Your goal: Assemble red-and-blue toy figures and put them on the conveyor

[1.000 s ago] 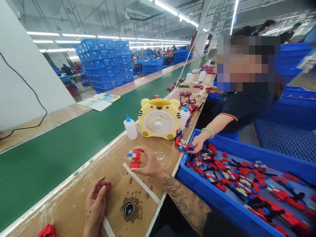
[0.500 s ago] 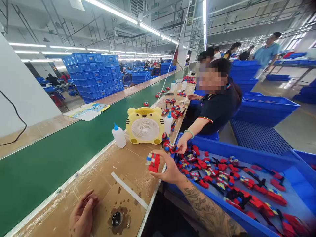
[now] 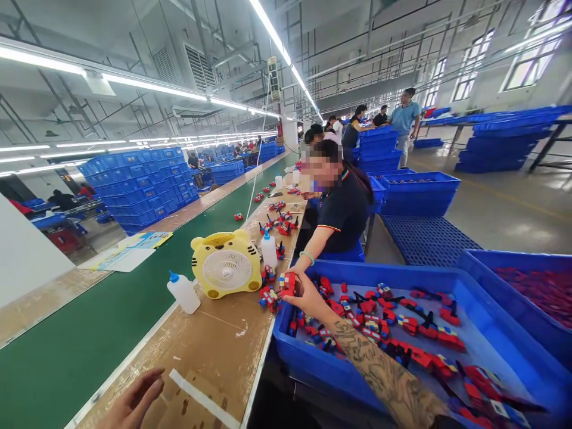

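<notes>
My right hand (image 3: 308, 296) grips a red toy block assembly (image 3: 288, 283) with pale and blue parts, thumb below and fingers around its right side. It is held out over the tabletop's edge by the big blue bin (image 3: 286, 344). Beyond it is the co-worker's forearm (image 3: 318, 241), whose hand is mostly hidden behind mine. Just left of the held piece, similar toy assemblies (image 3: 269, 298) lie on the table. My left hand (image 3: 134, 400) is low at the left over the brown tabletop (image 3: 214, 351), fingers loosely curved and apart, holding nothing.
A yellow tiger-faced fan (image 3: 227, 265) stands on the table between two white bottles with blue caps (image 3: 184, 293). Left of the table runs a green conveyor belt (image 3: 111, 310). Many red toy pieces fill the bin on the right; a second blue bin (image 3: 513, 262) adjoins it.
My right hand has carried the toy assembly forward toward the bin's far corner and the co-worker's hand. The view has swung right, and my left hand sits lower in it.
</notes>
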